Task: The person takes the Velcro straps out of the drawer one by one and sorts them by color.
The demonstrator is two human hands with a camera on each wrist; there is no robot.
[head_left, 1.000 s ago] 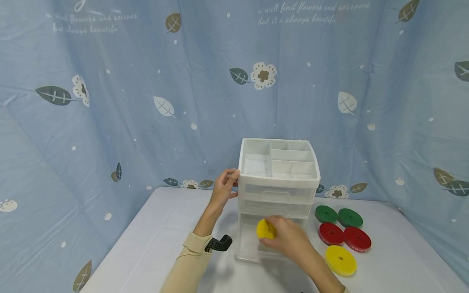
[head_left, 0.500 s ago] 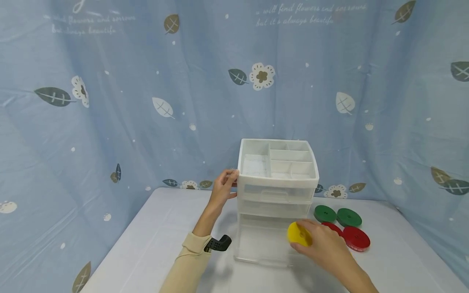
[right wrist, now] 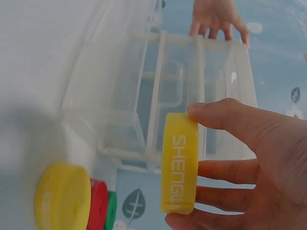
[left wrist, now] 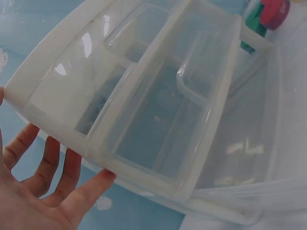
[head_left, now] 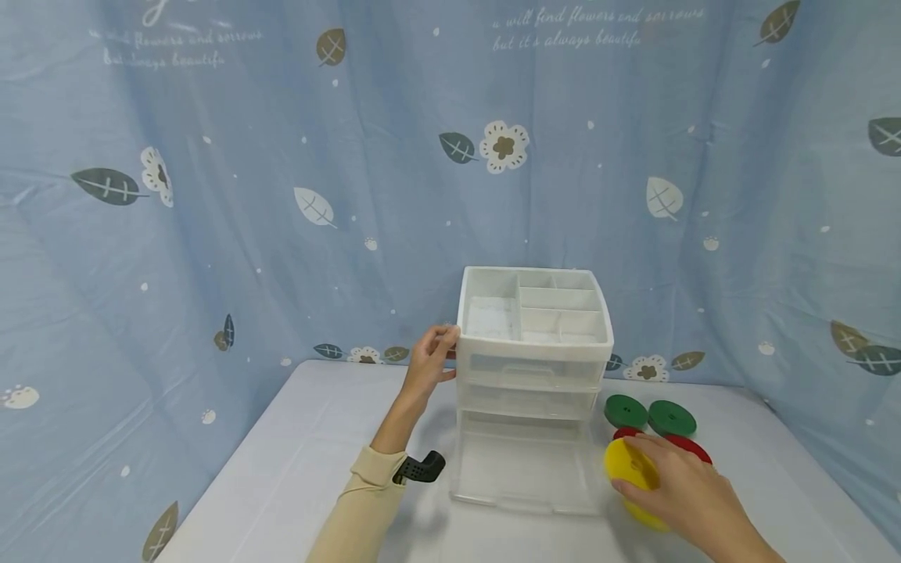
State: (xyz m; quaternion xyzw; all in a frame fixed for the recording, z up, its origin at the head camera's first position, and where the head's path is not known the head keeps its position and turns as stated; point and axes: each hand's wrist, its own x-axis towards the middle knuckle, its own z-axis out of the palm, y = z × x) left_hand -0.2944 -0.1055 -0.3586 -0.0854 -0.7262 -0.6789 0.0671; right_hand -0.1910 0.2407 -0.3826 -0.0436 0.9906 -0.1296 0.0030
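My right hand (head_left: 686,489) pinches a flat yellow tape roll (head_left: 625,463) on edge, thumb on one side and fingers on the other. White lettering runs along the rim of that roll in the right wrist view. It is held right of the drawer unit, above a second yellow roll (head_left: 644,518) on the table, which it partly hides. My left hand (head_left: 425,367) touches the left side of the white drawer unit (head_left: 535,344) with its fingertips, near the top. The unit's clear bottom drawer (head_left: 524,506) is pulled out; the two drawers above it are closed.
Behind the right hand lie two red rolls, one at the right (head_left: 691,447), both partly covered. Two green rolls (head_left: 672,418) sit farther back. A divided tray (head_left: 563,299) tops the unit. A blue printed curtain (head_left: 394,195) borders the white table (head_left: 310,438).
The right hand has carried the yellow roll rightward from over the pulled-out drawer to above the other yellow roll. The left hand stays at the unit's side.
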